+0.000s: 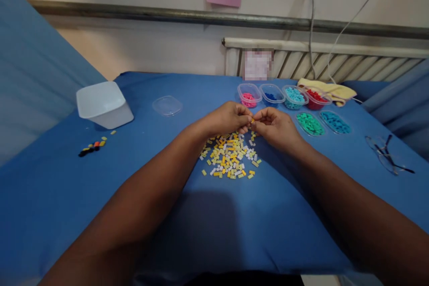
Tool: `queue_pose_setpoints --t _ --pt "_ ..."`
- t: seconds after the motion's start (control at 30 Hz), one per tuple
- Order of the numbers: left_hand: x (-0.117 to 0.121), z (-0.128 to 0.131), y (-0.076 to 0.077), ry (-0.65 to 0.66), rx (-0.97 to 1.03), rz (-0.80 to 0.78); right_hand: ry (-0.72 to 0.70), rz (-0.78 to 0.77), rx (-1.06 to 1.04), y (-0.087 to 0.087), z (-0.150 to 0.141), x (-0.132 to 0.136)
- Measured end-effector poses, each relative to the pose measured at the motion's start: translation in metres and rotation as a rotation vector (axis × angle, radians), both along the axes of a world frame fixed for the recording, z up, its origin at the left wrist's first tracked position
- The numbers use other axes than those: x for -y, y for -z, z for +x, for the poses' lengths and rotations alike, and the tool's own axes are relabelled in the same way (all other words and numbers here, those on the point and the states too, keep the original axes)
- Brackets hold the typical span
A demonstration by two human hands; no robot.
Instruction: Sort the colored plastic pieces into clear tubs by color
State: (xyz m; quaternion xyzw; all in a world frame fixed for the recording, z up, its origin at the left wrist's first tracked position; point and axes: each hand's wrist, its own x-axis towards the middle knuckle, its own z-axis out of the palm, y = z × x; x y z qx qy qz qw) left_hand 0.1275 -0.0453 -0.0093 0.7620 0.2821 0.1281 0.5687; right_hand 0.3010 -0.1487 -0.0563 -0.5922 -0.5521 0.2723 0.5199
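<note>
My left hand [231, 118] and my right hand [274, 127] meet at their fingertips over the far side of a loose pile. Between the pinched fingers shows a small yellow building brick [252, 120], mostly covered by them. Both hands appear to grip it. Below them on the blue cloth lies the pile of small bricks [231, 156] in yellow, pale yellow and white. Just beyond the hands stands a clear tub of pink bricks [248, 97].
Clear tubs hold dark blue [271, 97], light blue [295, 94], red [316, 97], green [310, 124] and teal bricks [335, 122]. Glasses [385, 156] lie right, a yellow cloth [330, 89] behind. Left are a white container [103, 103], a clear lid [167, 106] and assorted bricks [95, 145].
</note>
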Motion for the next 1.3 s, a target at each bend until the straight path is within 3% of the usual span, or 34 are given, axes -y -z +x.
queue_pose_setpoints --t 0.13,0.3,0.4,0.5,0.67,0.8,0.87,0.97,1.07,1.2,1.3 --pt "0.009 0.039 0.008 0.045 -0.006 0.176 0.051 0.027 0.226 -0.005 0.033 0.016" --pt "0.013 0.099 0.012 0.141 -0.080 0.518 0.253 -0.030 0.622 -0.006 0.078 0.031" --pt "0.011 0.121 0.009 0.194 -0.135 0.597 0.288 -0.064 0.654 -0.005 0.095 0.032" --pt "0.004 0.125 0.005 0.224 -0.162 0.634 0.287 -0.068 0.626 -0.005 0.104 0.034" --pt "-0.007 0.089 -0.006 0.084 -0.036 0.623 0.262 -0.102 0.760 -0.006 0.108 0.041" --pt "-0.007 0.026 -0.015 -0.055 -0.054 0.639 0.256 -0.127 0.872 -0.003 0.101 0.042" --pt "0.000 -0.009 -0.016 -0.107 -0.154 0.695 0.150 -0.079 0.898 0.000 0.096 0.041" --pt "0.017 -0.054 -0.010 0.015 -0.261 0.797 -0.115 -0.037 1.022 0.002 0.091 0.042" --pt "0.034 -0.082 0.000 0.211 -0.293 0.863 -0.128 -0.049 1.143 0.000 0.091 0.046" --pt "0.048 -0.095 0.009 0.169 -0.304 0.952 -0.081 0.080 1.076 -0.006 0.074 0.050" --pt "0.054 -0.097 0.010 0.171 -0.229 1.001 -0.244 0.251 0.922 -0.006 0.037 0.049"
